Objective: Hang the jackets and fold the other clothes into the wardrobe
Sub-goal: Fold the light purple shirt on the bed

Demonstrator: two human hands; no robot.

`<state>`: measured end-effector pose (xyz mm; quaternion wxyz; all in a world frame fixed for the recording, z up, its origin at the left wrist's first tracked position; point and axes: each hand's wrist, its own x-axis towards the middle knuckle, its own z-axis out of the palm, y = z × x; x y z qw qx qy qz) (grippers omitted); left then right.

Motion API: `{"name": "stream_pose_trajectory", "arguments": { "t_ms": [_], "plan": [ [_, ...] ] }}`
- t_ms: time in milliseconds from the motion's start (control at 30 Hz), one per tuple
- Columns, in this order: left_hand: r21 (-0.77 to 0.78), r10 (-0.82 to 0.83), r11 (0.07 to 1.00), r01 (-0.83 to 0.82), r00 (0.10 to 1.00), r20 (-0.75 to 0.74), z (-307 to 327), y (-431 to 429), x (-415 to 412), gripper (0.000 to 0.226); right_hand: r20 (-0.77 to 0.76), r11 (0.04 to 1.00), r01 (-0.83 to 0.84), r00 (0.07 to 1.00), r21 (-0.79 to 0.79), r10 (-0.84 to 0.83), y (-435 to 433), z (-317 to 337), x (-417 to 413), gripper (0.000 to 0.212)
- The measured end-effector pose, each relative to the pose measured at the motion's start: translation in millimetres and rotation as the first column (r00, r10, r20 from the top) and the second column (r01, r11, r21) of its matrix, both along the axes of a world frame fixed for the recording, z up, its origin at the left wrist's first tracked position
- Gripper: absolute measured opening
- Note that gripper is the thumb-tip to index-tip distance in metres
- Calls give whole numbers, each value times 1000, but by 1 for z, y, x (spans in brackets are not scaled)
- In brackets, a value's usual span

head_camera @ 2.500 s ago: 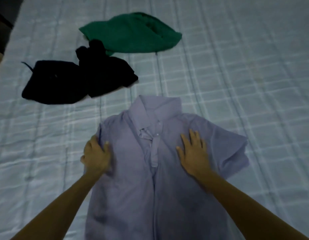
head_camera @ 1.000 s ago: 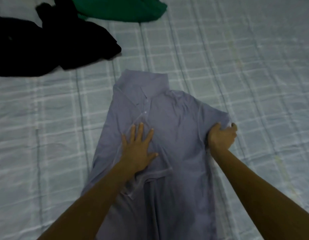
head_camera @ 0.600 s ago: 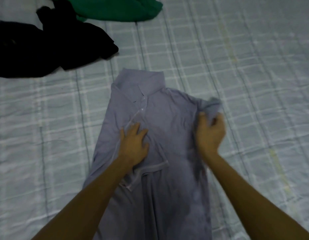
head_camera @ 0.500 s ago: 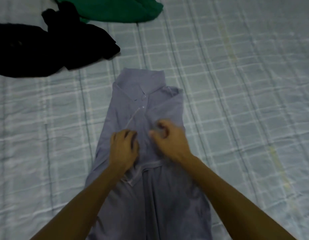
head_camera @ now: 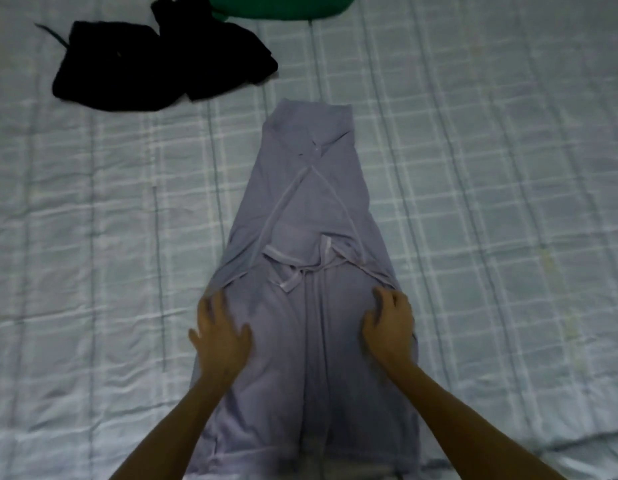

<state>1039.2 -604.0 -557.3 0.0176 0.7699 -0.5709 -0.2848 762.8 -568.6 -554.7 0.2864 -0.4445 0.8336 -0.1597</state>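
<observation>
A lilac short-sleeved shirt (head_camera: 311, 209) lies face up on the bed, collar away from me, with both sleeves folded in across its chest so it forms a long narrow strip. My left hand (head_camera: 221, 332) rests flat on the shirt's left side with fingers spread. My right hand (head_camera: 390, 318) lies on the right side, its fingers bent against the cloth near the edge. The shirt's hem reaches the bottom of the view between my forearms.
A black garment (head_camera: 155, 64) lies crumpled at the upper left of the bed. A green garment (head_camera: 279, 6) is cut off by the top edge. The pale checked bedspread (head_camera: 508, 202) stretches to both sides; its front edge shows at the lower right.
The right sleeve has been folded inward over the chest. Both hands have moved down from the chest to the shirt's middle, one on each side.
</observation>
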Motion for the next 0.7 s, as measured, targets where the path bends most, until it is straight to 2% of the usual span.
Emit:
{"name": "stream_pose_trajectory", "arguments": {
  "t_ms": [67,133,233,300,367,433,500,533,600,700],
  "plan": [
    [92,198,975,-202,979,51,5,30,12,89,-55,992,61,997,111,-56,36,-3,-1,54],
    [141,286,944,-299,952,108,8,51,31,94,-112,979,120,988,166,-102,68,-7,0,61],
    [209,154,961,-179,980,127,3,73,56,75,-175,931,296,949,216,-261,105,-7,1,71],
    [209,163,965,-158,987,-5,4,78,60,58,-148,894,352,935,277,-322,123,-3,5,69],
    [259,185,956,-141,971,-154,6,82,56,53,-22,892,319,944,319,-329,139,1,11,56],
    [326,143,943,-67,966,-214,6,91,55,38,82,914,244,955,323,-284,155,9,17,30],
    [389,14,919,60,983,-185,6,109,57,26,44,928,266,957,263,-287,167,21,18,8],
    [398,-42,912,104,986,-164,9,120,58,25,9,928,315,946,198,-323,171,29,18,7],
    [355,-38,930,91,987,-153,18,138,62,22,-63,932,362,931,30,-360,175,46,20,15],
    [267,39,964,18,977,-207,29,158,74,19,-42,951,245,965,-188,-257,172,67,52,24]
  ]
}}
